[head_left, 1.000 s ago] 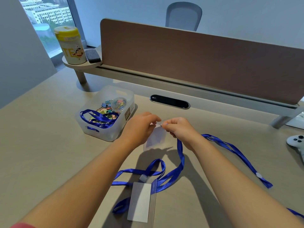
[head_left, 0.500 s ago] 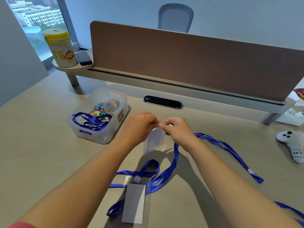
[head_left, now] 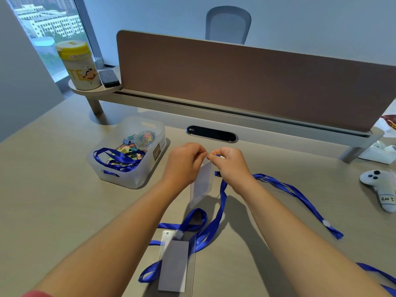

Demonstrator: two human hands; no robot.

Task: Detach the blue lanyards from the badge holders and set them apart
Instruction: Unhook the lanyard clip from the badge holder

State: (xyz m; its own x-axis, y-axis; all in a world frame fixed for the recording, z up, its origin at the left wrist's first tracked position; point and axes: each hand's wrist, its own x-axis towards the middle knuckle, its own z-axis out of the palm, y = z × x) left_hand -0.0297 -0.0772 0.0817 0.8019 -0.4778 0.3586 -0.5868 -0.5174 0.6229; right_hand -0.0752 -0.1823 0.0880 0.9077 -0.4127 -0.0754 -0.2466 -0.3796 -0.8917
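Left hand pinching the clear plastic badge holder by its top, right hand gripping the blue ribbon lanyard at its clip.

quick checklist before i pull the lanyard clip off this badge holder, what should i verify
1. Left hand grips the top of the clear plastic badge holder: ok.
2. Right hand pinches the clip end of the blue fabric lanyard: ok.
3. Clip actually open or released: cannot tell, the fingers hide it.
4. Lanyard free to pull away: not ok, it crosses the second blue lanyard lying on the beige desk.
5. Place for freed lanyards: ok, the translucent plastic bin already holds a blue one.
6. Second badge holder with the grey card is done: not ok, lanyard attached.
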